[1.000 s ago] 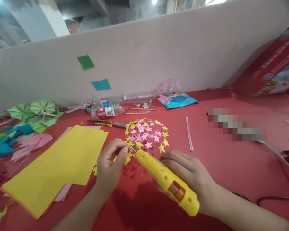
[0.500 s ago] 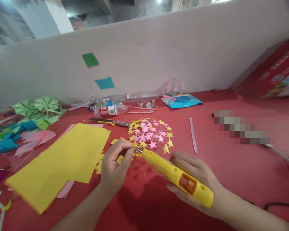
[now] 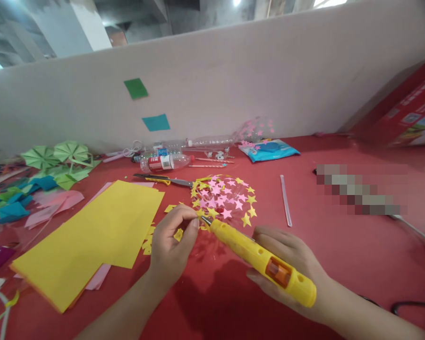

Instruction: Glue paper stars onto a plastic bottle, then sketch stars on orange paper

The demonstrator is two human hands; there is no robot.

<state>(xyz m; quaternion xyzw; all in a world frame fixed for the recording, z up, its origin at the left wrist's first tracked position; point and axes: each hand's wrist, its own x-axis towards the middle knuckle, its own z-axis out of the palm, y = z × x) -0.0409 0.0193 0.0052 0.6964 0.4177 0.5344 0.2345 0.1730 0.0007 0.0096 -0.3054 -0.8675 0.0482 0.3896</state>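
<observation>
My right hand is wrapped round a yellow hot glue gun, its metal nozzle pointing up and left. The nozzle tip is right beside the fingertips of my left hand. Thumb and forefinger of that hand are pinched on a small yellow paper star, mostly covered by the fingers. Just beyond the nozzle sits a clear plastic piece dotted with pink and yellow stars. Loose yellow stars lie left of my left hand.
Yellow paper sheets cover the left side of the red table. Behind are a utility knife, plastic bottles and a blue wipes pack. A clear glue stick lies to the right, near a blurred-out object with a cord.
The whole view has shifted slightly. Both hands and the glue gun keep nearly the same pose, with the nozzle still by the left fingertips.
</observation>
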